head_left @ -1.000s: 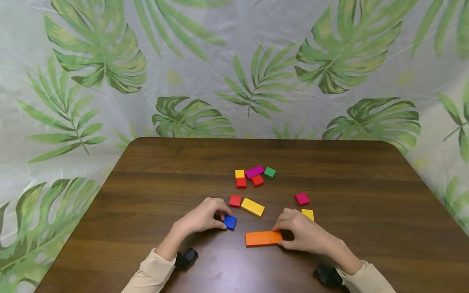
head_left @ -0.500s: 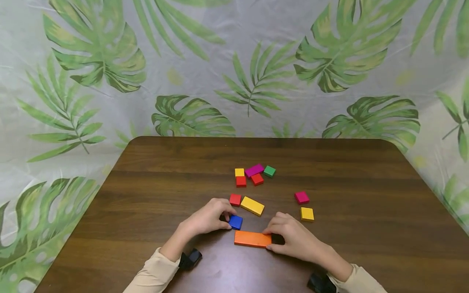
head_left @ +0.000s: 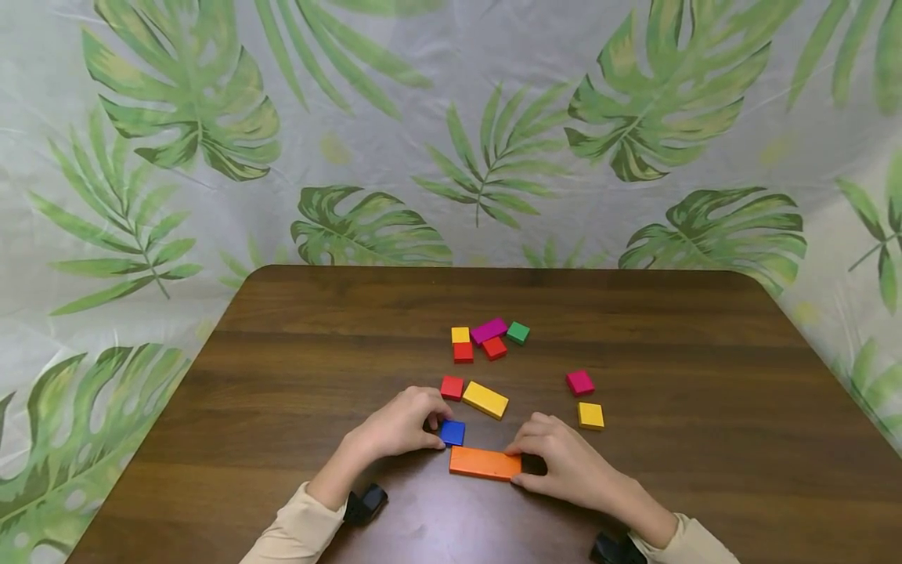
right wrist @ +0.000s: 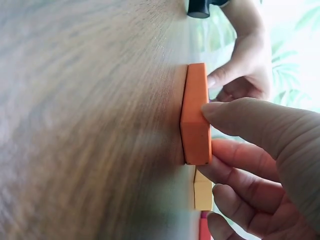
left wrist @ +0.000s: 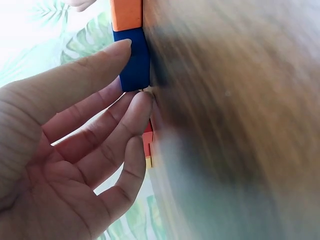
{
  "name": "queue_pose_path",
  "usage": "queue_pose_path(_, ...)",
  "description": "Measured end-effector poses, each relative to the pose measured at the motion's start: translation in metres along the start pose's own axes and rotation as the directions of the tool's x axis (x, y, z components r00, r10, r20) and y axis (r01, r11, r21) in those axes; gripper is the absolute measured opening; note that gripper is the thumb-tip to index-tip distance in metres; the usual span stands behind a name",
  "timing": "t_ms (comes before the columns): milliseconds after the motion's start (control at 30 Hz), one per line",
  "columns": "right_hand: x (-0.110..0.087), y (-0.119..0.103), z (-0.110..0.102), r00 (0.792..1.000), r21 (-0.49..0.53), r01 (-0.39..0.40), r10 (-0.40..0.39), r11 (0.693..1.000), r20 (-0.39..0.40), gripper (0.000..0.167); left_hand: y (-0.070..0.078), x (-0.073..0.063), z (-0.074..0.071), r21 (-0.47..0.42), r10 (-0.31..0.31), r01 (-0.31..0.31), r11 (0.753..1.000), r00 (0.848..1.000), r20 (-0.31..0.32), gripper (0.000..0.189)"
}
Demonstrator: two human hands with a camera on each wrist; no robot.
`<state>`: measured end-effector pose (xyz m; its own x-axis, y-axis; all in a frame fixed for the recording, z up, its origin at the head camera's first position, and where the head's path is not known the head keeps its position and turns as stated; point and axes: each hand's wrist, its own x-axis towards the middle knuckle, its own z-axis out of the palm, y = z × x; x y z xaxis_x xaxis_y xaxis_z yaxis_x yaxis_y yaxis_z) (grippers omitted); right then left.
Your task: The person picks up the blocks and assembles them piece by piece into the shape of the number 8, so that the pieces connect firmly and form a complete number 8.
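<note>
My left hand (head_left: 405,423) pinches a small blue block (head_left: 452,433) between thumb and fingers; the left wrist view shows the thumb on the face of the blue block (left wrist: 135,60). A long orange block (head_left: 485,463) lies flat just in front of it, its left end meeting the blue block's near side. My right hand (head_left: 560,457) grips the orange block at its right end, thumb on the near edge and fingers on the far edge. In the right wrist view the thumb presses the side of the orange block (right wrist: 196,115).
Behind the hands lie a red block (head_left: 452,388) and a yellow oblong block (head_left: 485,399). Farther back is a cluster with a purple block (head_left: 489,331) and a green block (head_left: 517,333). At right are a magenta block (head_left: 580,382) and a yellow square block (head_left: 590,416).
The right hand has slid the orange block left, up to the blue block. The left hand has shifted the blue block slightly right and turned it straighter. Over the last half second little has moved.
</note>
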<state>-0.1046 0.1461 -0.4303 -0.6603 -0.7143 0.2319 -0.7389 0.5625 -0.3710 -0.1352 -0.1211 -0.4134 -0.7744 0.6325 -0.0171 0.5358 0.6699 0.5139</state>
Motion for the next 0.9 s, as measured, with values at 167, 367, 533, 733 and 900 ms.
queue_pose_path(167,-0.0003,0.0016,0.0003,1.0,0.013,-0.003,0.003,1.0,-0.005,0.018,0.0014,-0.0011,-0.0002,0.027,-0.033,0.033,0.999,0.999,-0.001,0.028)
queue_pose_path(367,-0.0005,0.004,0.0011,1.0,0.021,-0.016,0.016,1.0,-0.011,0.018,0.0026,-0.0031,0.0,0.046,-0.064,0.064,0.997,0.998,-0.004,0.029)
queue_pose_path(533,-0.0011,0.0041,0.0017,0.999,0.015,-0.045,0.045,0.999,-0.011,0.019,0.0025,-0.0036,0.0016,0.053,-0.061,0.063,0.997,0.998,-0.027,0.028)
queue_pose_path(733,-0.0009,0.0049,0.0012,0.998,0.007,-0.055,0.055,0.998,-0.023,0.02,0.0028,-0.0024,0.0021,0.045,-0.064,0.066,0.997,0.997,-0.042,0.028)
queue_pose_path(900,-0.0013,0.0052,0.0013,0.998,0.014,-0.055,0.055,0.998,-0.018,0.019,0.0028,-0.0025,0.0022,0.033,-0.075,0.076,0.997,0.997,-0.034,0.03)
